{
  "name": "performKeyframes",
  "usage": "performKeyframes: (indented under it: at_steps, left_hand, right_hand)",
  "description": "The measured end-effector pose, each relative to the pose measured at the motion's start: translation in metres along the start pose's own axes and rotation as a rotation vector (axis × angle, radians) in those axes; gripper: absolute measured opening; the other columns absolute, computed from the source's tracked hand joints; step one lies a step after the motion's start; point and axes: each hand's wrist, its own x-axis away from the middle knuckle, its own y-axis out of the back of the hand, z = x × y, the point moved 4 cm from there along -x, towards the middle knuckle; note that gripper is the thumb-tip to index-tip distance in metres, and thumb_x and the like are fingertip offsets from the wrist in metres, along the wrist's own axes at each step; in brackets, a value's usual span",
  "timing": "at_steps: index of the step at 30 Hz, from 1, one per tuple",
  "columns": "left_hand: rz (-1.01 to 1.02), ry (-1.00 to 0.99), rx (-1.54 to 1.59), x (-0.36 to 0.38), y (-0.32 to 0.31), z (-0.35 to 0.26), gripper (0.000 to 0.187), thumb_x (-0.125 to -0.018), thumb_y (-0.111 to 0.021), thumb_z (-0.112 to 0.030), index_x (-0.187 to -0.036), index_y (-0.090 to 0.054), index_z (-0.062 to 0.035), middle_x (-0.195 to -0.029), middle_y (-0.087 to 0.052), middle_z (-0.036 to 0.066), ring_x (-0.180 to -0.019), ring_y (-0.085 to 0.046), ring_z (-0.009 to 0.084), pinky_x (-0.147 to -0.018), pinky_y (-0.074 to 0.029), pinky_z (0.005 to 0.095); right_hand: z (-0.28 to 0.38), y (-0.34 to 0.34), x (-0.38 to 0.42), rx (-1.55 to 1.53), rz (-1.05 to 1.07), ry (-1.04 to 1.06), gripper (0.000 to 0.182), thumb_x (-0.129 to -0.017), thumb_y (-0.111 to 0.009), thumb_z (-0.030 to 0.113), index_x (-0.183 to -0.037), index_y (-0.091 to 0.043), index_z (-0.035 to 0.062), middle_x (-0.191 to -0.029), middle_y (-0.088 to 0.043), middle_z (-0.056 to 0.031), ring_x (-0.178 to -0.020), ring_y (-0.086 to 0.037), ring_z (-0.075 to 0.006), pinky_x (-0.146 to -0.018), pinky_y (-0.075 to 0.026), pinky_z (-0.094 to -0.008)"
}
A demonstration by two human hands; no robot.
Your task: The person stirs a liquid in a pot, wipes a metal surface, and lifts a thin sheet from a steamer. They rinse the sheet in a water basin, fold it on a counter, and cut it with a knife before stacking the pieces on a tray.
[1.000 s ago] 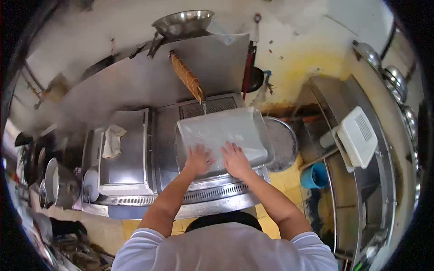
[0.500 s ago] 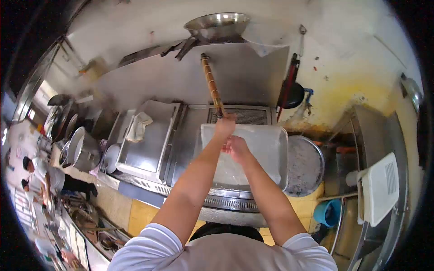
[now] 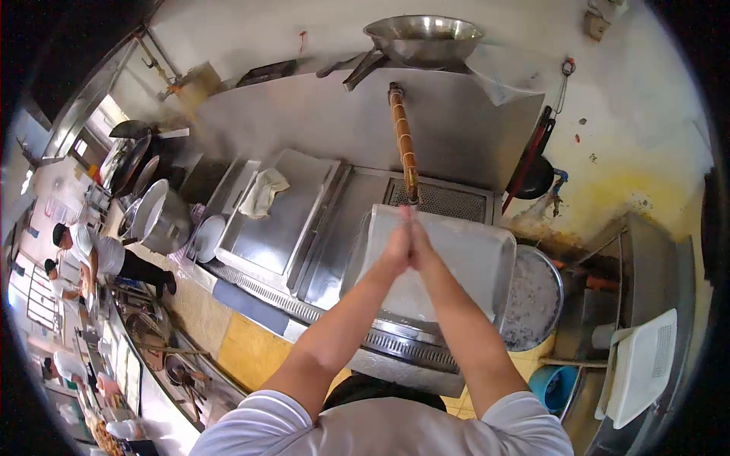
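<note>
My left hand (image 3: 396,247) and my right hand (image 3: 423,248) meet palm to palm, fingers stretched forward and lying against each other. Nothing shows between them. Just beyond the fingertips ends a long spout pipe (image 3: 404,144), wrapped in brown material with lighter bands, which reaches out from the metal backsplash (image 3: 327,114). Beneath both hands lies a large pale rectangular tray (image 3: 471,266) with a whitish surface, set on the steel range (image 3: 327,251).
Right of the tray is a round metal basin (image 3: 561,304) with grey contents. To the left are a flat steel cover (image 3: 266,235) with a cloth (image 3: 263,192) and a big pot (image 3: 161,216). A metal pan (image 3: 423,47) sits above the backsplash. People (image 3: 103,254) stand far left.
My left hand has come back from the spout's end and now lies against my right hand. The view has shifted, so the range appears farther right.
</note>
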Motion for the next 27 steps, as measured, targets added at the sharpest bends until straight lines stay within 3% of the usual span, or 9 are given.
performKeyframes:
  at_steps: [3,6,9,10,13,17,20,24,27]
  left_hand:
    - [0.102,-0.202,-0.154,-0.04,0.011,0.037,0.085,-0.104,-0.034,-0.067,-0.16,-0.028,-0.0043,-0.159,-0.039,0.018,-0.146,-0.036,0.028,-0.118,-0.03,0.0393]
    - [0.003,-0.134,-0.081,-0.026,0.009,0.003,0.089,-0.102,-0.035,-0.07,-0.16,-0.027,-0.004,-0.158,-0.04,0.016,-0.142,-0.039,0.0242,-0.116,-0.031,0.0383]
    - [-0.112,-0.136,-0.254,-0.015,0.029,-0.022,0.083,-0.102,-0.041,-0.065,-0.157,-0.035,-0.0036,-0.159,-0.041,0.016,-0.144,-0.039,0.0257,-0.117,-0.031,0.042]
    - [-0.135,-0.124,-0.347,-0.016,0.04,-0.026,0.08,-0.102,-0.045,-0.063,-0.155,-0.039,-0.0036,-0.159,-0.041,0.017,-0.144,-0.04,0.0267,-0.116,-0.032,0.0436]
    - [-0.009,-0.137,-0.836,-0.008,0.106,0.016,0.068,-0.099,-0.057,-0.049,-0.15,-0.047,-0.0056,-0.161,-0.037,0.021,-0.147,-0.036,0.0344,-0.117,-0.031,0.0504]
    - [-0.243,-0.431,-1.744,0.045,0.142,0.071,0.06,-0.097,-0.061,-0.033,-0.148,-0.048,-0.0058,-0.158,-0.037,0.025,-0.148,-0.034,0.0429,-0.117,-0.031,0.0569]
    - [-0.169,-0.47,-1.988,0.05,0.159,0.087,0.063,-0.095,-0.06,-0.031,-0.15,-0.045,-0.0058,-0.159,-0.036,0.026,-0.147,-0.032,0.046,-0.117,-0.031,0.059]
    - [-0.085,-0.343,-1.755,0.049,0.174,0.092,0.065,-0.095,-0.061,-0.033,-0.15,-0.043,-0.0052,-0.16,-0.034,0.026,-0.15,-0.026,0.0461,-0.119,-0.029,0.0596]
    - [-0.056,-0.525,-1.671,0.086,0.171,0.073,0.056,-0.093,-0.065,-0.031,-0.142,-0.054,-0.0042,-0.154,-0.04,0.032,-0.144,-0.036,0.047,-0.119,-0.033,0.053]
  right_hand:
    - [0.033,0.013,-0.004,0.124,-0.094,-0.084,0.098,-0.095,-0.045,0.076,-0.159,-0.029,0.004,-0.15,-0.047,-0.0203,-0.137,-0.044,-0.0274,-0.113,-0.037,-0.0453]
    - [0.0,0.012,-0.008,0.231,0.033,0.032,0.077,-0.101,-0.042,0.069,-0.143,-0.052,0.0046,-0.134,-0.057,-0.0091,-0.116,-0.054,-0.0233,-0.101,-0.045,-0.0419]
    - [-0.003,-0.021,0.079,0.3,0.181,0.286,0.061,-0.107,-0.046,0.051,-0.142,-0.056,0.0025,-0.134,-0.064,-0.0103,-0.119,-0.059,-0.02,-0.101,-0.046,-0.039]
    - [-0.029,0.003,0.066,0.612,0.116,0.301,0.051,-0.104,-0.051,0.043,-0.131,-0.064,0.002,-0.122,-0.069,-0.0115,-0.112,-0.064,-0.0219,-0.097,-0.049,-0.0385]
    - [-0.062,0.039,0.087,1.217,-0.049,0.34,0.025,-0.092,-0.065,0.023,-0.1,-0.075,0.0013,-0.095,-0.076,-0.0188,-0.091,-0.073,-0.0336,-0.084,-0.055,-0.0408]
    - [-0.095,0.068,0.088,1.5,-0.045,0.38,0.023,-0.086,-0.064,0.021,-0.093,-0.074,0.0015,-0.094,-0.073,-0.0238,-0.089,-0.071,-0.0408,-0.081,-0.056,-0.0469]
    - [-0.102,0.061,0.087,1.738,-0.065,0.38,0.024,-0.085,-0.062,0.021,-0.09,-0.075,0.0016,-0.094,-0.073,-0.0235,-0.09,-0.071,-0.0411,-0.083,-0.056,-0.0493]
    - [-0.101,0.047,0.097,1.926,-0.014,0.226,0.025,-0.085,-0.062,0.024,-0.091,-0.076,0.0037,-0.097,-0.073,-0.0239,-0.093,-0.07,-0.0415,-0.086,-0.056,-0.0513]
    - [-0.108,0.048,0.106,1.871,-0.088,0.167,0.026,-0.084,-0.064,0.027,-0.092,-0.077,0.0064,-0.099,-0.073,-0.0235,-0.096,-0.07,-0.042,-0.088,-0.055,-0.0519]
